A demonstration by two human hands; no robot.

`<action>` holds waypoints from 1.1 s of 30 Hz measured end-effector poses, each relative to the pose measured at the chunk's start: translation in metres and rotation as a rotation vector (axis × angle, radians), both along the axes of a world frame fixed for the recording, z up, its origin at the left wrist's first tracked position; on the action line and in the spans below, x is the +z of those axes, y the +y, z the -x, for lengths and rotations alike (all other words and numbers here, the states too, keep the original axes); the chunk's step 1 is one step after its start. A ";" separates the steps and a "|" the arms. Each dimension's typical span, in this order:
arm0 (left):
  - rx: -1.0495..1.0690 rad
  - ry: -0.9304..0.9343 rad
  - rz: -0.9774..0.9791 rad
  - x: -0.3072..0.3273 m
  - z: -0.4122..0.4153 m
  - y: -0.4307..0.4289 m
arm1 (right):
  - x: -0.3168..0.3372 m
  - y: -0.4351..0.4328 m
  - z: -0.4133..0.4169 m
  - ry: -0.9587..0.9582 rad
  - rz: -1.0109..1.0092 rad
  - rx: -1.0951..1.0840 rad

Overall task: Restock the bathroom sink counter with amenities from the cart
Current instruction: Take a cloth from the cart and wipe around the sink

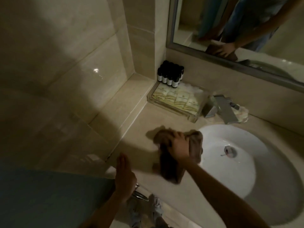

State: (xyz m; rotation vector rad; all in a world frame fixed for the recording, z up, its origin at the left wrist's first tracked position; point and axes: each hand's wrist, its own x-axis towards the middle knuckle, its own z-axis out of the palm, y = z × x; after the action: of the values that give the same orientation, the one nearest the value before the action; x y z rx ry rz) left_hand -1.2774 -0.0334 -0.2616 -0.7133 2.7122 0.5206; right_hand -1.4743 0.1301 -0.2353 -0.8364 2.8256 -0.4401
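Note:
My right hand [178, 146] grips a brown cloth [171, 168] bunched on the beige counter [143, 122], just left of the white sink basin [246, 162]. My left hand [124, 176] rests at the counter's front edge with straight fingers and holds nothing. At the back left corner stand several small dark bottles [170, 76] with white labels. In front of them a clear tray [194, 118] holds a row of pale amenity packets [179, 100].
A chrome faucet [222, 109] stands behind the basin, with a crumpled pale item [242, 112] beside it. A mirror [246, 30] hangs above the counter. A tiled wall [65, 79] closes off the left side. A metal rail [139, 194] runs under the counter edge.

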 end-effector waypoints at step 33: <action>-0.612 0.108 -0.190 0.015 -0.023 0.080 | 0.002 0.032 -0.231 0.024 0.107 -0.724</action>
State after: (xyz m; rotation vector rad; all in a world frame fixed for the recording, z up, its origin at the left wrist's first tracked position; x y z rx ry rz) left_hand -1.2544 0.0468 -0.2464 0.2039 2.7275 0.6519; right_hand -1.2436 0.1621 -0.2338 0.2113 3.0666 -0.6678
